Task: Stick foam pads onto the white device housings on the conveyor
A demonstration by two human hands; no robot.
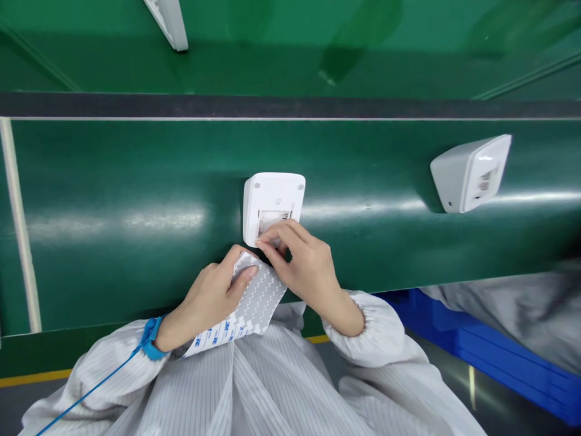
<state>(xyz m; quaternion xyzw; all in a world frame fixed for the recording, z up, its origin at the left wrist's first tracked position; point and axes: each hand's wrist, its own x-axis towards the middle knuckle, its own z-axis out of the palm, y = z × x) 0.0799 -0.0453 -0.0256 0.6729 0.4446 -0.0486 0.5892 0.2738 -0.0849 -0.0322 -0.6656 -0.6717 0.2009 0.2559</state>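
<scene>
Sticker sheet point(263, 300) sits gripped in the left hand point(220, 284); the right hand point(302, 254) pinches, contents unclear. Pushing could skew the white housing point(267, 195) mid-frame.

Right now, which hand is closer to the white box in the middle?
Right. The right hand covers a lower corner of the white box; the left hand is just below it, holding a patterned sheet.
</scene>
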